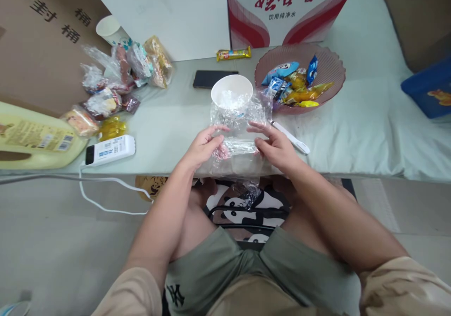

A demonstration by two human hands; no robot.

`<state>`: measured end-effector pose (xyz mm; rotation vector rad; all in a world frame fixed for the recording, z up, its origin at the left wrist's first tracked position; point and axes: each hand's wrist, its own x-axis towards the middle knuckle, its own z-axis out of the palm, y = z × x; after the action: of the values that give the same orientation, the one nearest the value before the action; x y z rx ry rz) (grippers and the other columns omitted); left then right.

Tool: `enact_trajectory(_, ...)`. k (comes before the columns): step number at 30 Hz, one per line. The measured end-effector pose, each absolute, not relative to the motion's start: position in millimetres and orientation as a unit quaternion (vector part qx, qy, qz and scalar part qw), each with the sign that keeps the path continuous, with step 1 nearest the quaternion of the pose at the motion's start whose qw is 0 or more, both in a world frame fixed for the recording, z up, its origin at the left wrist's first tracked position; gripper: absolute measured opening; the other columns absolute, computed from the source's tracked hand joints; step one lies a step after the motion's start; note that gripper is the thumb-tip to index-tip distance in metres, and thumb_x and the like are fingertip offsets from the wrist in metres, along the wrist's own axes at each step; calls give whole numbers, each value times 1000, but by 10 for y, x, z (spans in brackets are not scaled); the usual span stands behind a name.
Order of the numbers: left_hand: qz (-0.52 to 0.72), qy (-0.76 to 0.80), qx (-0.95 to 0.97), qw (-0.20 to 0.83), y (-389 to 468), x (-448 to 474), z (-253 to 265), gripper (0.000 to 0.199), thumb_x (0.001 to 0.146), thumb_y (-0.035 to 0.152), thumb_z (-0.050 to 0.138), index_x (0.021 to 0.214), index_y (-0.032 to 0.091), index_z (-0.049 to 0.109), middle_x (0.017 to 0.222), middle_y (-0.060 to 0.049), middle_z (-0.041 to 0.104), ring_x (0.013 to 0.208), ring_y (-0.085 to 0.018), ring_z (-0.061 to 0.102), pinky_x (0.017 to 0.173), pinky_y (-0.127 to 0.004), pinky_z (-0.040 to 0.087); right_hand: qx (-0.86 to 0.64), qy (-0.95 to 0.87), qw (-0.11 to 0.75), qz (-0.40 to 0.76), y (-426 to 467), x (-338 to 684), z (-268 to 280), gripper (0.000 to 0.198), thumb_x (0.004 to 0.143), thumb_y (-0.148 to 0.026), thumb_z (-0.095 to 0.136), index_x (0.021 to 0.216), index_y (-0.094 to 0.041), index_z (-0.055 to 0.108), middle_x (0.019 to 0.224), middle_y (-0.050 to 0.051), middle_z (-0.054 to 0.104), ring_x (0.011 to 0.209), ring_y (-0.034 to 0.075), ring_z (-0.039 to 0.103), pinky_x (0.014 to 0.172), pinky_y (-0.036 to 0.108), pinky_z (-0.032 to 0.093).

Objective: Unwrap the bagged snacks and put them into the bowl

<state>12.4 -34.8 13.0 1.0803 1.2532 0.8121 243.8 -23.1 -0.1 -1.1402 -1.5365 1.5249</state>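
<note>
A sheet of clear plastic film lies near the table's front edge, with a folded or rolled strip of it between my hands. Pinkish patches show at both ends of the strip; what is inside is hard to make out. My left hand grips the film at the left end, index finger stretched forward. At the right end my right hand grips it too, thumb on the strip. A white bowl stands on the film's far side. Beside my right hand lies a white-handled tool, its tip partly hidden.
A pink bowl of wrapped snacks stands at the back right. Behind are a black phone, a yellow snack bar and a carton. Packaged snacks, a white device with cable and a jug are left.
</note>
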Motion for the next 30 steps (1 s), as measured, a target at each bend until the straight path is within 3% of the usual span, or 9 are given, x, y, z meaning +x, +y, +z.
enact_trajectory(3,386,509,454,621,-419,35,153,41,81,41,74,115,21,63,59,2,68,49,-16,66,49,-25,52,-386,-606,389,577,-297,2503,64,44,92,-37,58,136,-33,62,136,5,64,61,9,58,60,31,56)
enact_trajectory(7,362,460,446,677,-418,-95,151,33,68,41,85,80,15,70,68,-6,73,58,-19,70,55,-28,56,-332,-668,393,538,-294,2611,76,24,91,-42,61,85,-28,79,134,4,62,84,15,64,85,40,58)
enact_trajectory(10,332,455,440,699,-304,-128,119,29,58,32,88,77,13,76,77,-9,77,67,-19,71,63,-29,57,-373,-704,388,462,-204,2638,-17,22,87,-30,60,75,-28,79,135,4,60,106,22,63,102,49,51)
enact_trajectory(12,346,450,418,709,-224,-115,103,34,57,36,84,80,12,78,82,-11,78,73,-21,71,69,-32,58,-405,-709,390,426,-148,2636,-80,25,85,-23,57,76,-29,79,137,3,58,115,24,61,107,52,48)
enact_trajectory(16,378,488,395,680,-163,-43,90,46,73,57,65,74,12,74,80,-13,74,75,-22,68,69,-33,55,-442,-694,406,398,-119,2635,-96,27,88,-22,51,85,-28,77,136,5,59,123,25,59,110,53,46)
enact_trajectory(20,382,541,476,578,-209,16,75,25,65,32,79,80,16,66,84,-2,67,72,-12,59,66,-23,46,-425,-749,367,352,-177,2603,-86,31,87,-36,62,116,-27,69,142,11,55,134,31,52,113,56,42)
enact_trajectory(25,402,524,464,591,-250,23,85,59,60,12,74,113,26,54,109,-1,64,84,-12,64,74,-23,49,-405,-835,240,285,-268,2490,-185,68,77,-39,75,141,-32,53,161,13,34,149,43,29,118,69,25)
enact_trajectory(28,425,509,436,608,-261,5,123,66,57,8,73,116,28,49,110,1,62,82,-11,66,75,-23,50,-392,-808,294,327,-248,2479,-188,77,78,-50,74,147,-31,44,163,14,31,152,41,25,121,67,21)
enact_trajectory(30,435,491,423,625,-282,-18,149,69,55,7,73,115,30,48,104,3,61,76,-9,65,72,-22,51,-399,-739,357,408,-204,2495,-169,87,79,-56,73,152,-30,34,162,16,33,150,36,33,121,61,29)
